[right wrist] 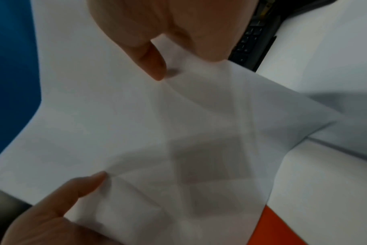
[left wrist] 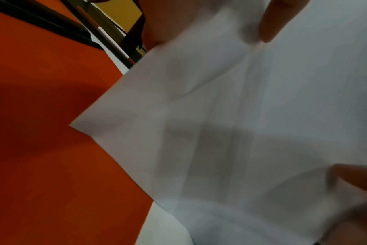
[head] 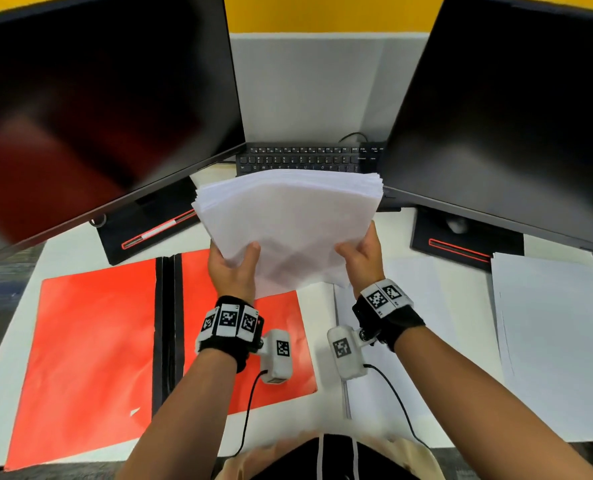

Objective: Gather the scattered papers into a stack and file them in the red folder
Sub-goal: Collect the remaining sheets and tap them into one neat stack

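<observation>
Head view: stack of papers (head: 288, 216) held above the counter (head: 80, 258) between both hands, far edge fanned toward the keyboard (head: 298, 159) beyond the hands. Left hand (head: 231, 268) gripping the stack's near-left edge, thumb on top, fingers hidden beneath. Right hand (head: 360, 256) gripping the near-right edge likewise, thumb on top. Red folder (head: 94, 341) lying open and flat on the counter below and to the left of the left hand, black spine (head: 166, 327) running between its two leaves, right leaf partly under the left wrist. More white sheets (head: 551, 323) lying flat on the counter to the right of the right hand, further sheets (head: 423, 296) just beneath and beside it. Two dark monitors (head: 97, 105) beyond the hands, one on either side of the keyboard. Left wrist view: blurred underside of the stack of papers (left wrist: 230, 124), one fingertip (left wrist: 270, 26) pressed against it, red folder (left wrist: 42, 132) below. Right wrist view: thumb (right wrist: 59, 203) and fingers (right wrist: 153, 63) pinching the stack of papers (right wrist: 178, 132), a corner of the red folder (right wrist: 281, 227) below, blurred.
</observation>
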`<state>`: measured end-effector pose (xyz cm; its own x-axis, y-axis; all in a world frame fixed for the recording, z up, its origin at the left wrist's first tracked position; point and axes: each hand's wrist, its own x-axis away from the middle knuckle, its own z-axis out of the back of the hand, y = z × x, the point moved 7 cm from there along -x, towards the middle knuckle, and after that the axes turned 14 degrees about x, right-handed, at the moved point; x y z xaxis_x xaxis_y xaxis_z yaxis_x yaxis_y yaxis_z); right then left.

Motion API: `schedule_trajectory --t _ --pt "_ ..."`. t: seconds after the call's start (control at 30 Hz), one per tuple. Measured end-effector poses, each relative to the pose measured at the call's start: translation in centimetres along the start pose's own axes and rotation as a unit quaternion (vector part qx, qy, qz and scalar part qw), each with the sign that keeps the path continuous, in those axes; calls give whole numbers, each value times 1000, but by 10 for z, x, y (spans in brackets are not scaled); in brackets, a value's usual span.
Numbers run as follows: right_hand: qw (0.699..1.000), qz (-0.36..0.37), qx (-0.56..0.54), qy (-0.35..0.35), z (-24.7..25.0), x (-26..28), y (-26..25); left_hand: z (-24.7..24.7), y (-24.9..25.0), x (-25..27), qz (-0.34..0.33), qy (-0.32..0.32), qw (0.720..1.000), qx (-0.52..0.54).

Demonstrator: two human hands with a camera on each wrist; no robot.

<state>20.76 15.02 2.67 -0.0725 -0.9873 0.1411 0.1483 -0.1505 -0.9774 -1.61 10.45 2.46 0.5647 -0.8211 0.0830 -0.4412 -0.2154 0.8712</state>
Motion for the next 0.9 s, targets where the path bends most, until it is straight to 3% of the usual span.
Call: schedule_trajectory --t 0.2,0.33,0.43,0.5,0.57,0.67,0.83,0.9 --pt "999 5 36 -17 5 -1 1 4 3 -9 46 -51 994 -80" --pt "996 2 90 17 16 -5 -6 -12 19 -15 15 -125 971 -205" --pt "988 -71 127 50 31 -9 4 -26 18 -8 20 -167 947 -274" --pt "972 -143 183 36 39 -10 22 -26 4 0 51 -182 932 -308" --pt "947 -217 234 -22 44 -2 49 -15 -18 10 102 -181 917 -342" --pt "915 -269 288 -89 44 19 87 10 -49 25 164 -158 893 -387" --pt "902 -297 294 -113 47 49 118 38 -65 43 204 -105 879 -417" --pt "888 -310 333 -67 73 52 119 43 -66 43 206 -91 879 -421"
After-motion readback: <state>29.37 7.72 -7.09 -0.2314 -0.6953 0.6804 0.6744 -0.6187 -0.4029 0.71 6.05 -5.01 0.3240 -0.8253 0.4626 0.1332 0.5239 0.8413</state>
